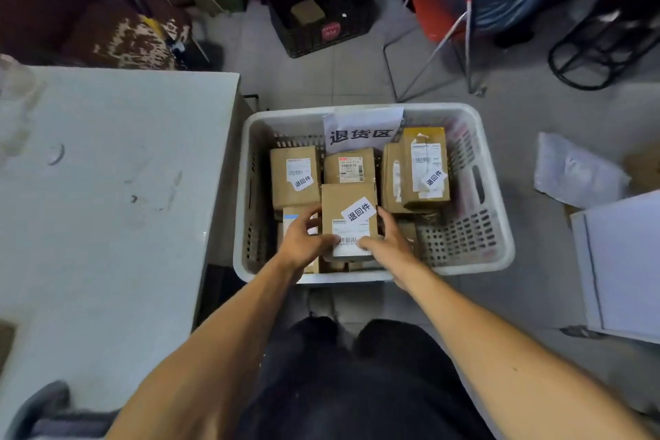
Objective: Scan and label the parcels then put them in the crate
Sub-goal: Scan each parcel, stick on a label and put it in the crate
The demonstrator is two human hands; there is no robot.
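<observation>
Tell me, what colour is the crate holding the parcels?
White crate, seen in the head view.

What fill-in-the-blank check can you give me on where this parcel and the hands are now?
1. Both hands, left hand and right hand, hold one ____.
2. That parcel is over the white ____.
3. The sticker on its top is ____ in colour.
4. The table stands to the person's ____.

Missing words: parcel; crate; white; left

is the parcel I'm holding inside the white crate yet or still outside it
Inside. The parcel sits within the white crate's rim, atop other boxes, both hands gripping its sides.
</observation>
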